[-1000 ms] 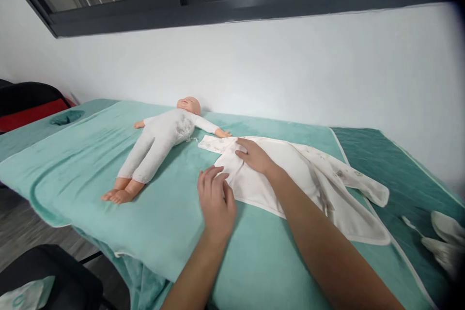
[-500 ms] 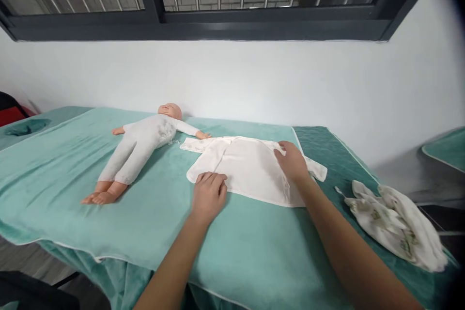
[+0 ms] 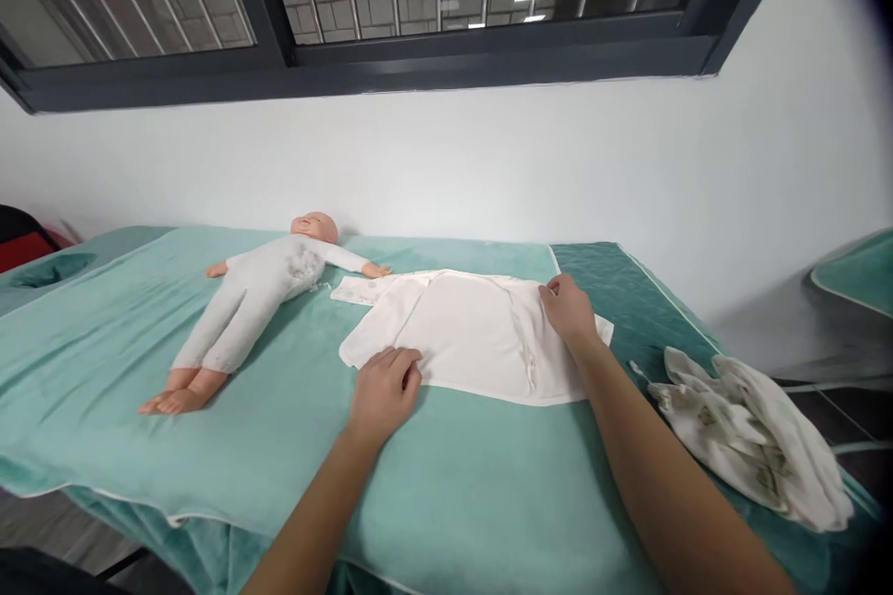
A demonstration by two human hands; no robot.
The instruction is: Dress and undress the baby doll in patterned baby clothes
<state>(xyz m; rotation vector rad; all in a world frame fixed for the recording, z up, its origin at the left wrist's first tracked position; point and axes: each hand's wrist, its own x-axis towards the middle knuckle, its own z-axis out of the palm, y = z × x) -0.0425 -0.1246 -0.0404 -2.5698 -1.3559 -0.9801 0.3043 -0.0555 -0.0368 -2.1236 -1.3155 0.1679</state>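
Your right hand (image 3: 568, 311) has travelled from the left sleeve end of the white garment (image 3: 464, 335) to its right shoulder, and the front panel that sprawled out to the right a second ago now lies drawn in over the body. Your left hand (image 3: 386, 390), raised beside the garment earlier, now rests at its lower edge, left of the middle.

Your left fingers are together and slightly curled; you can't tell from this view whether they pinch any fabric. Your right thumb and fingers are bent and close together on the shoulder, with their grip on the cloth likewise unclear.

The garment lies in front of you on the light teal blanket (image 3: 488, 483), its left sleeve stretched towards the doll (image 3: 255, 288) and its right sleeve end showing past your right wrist. The doll lies face up to the left in a white suit, its bare feet towards you. To your right, a crumpled printed cloth (image 3: 760, 442) sits on the darker teal cover (image 3: 593, 270).
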